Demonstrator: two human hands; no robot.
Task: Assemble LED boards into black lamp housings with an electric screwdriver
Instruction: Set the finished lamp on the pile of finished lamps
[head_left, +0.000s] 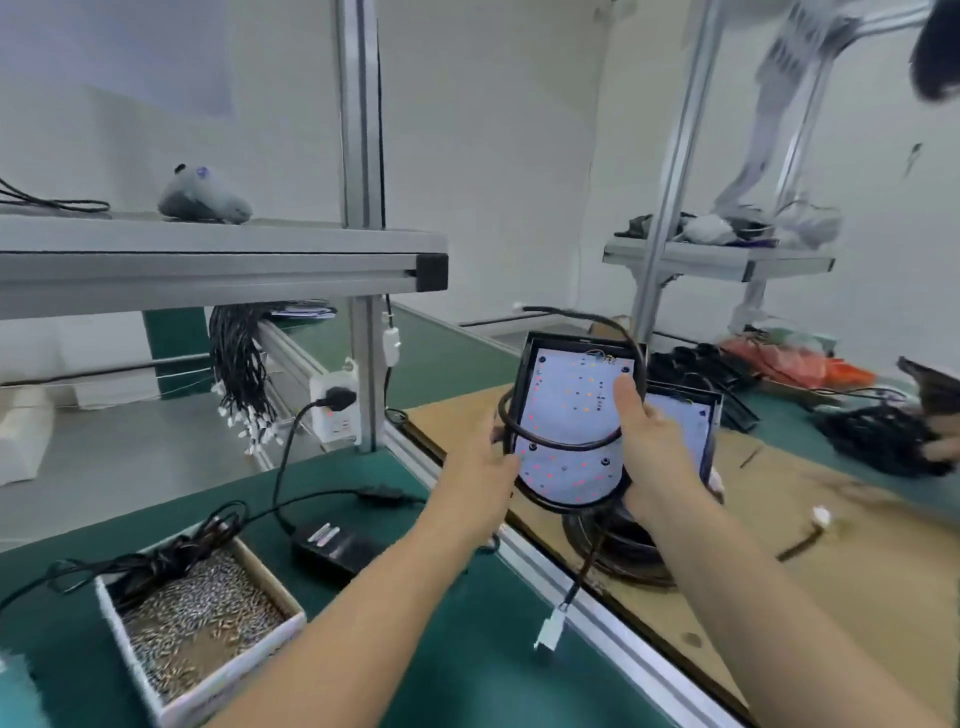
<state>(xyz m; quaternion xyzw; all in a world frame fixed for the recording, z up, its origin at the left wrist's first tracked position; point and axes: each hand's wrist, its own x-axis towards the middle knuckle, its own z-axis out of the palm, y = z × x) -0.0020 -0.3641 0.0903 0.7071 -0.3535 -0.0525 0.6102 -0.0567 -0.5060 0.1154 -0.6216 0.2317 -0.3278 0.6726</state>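
Sitting at the far left, a box of screws (200, 621) holds a bundled cord, with a black power adapter (332, 545) just beside it. Next, the left hand (480, 467) grips the left edge of the black lamp housing (522, 382), held tilted above the cardboard sheet (831, 587); its LED board (569, 415) faces up. The right hand (652, 447) clasps the right edge, thumb pressing the board. A black cable (566, 447) loops across the board; its dangling connector (550, 629) could, I judge, snag and drag the unit askew.
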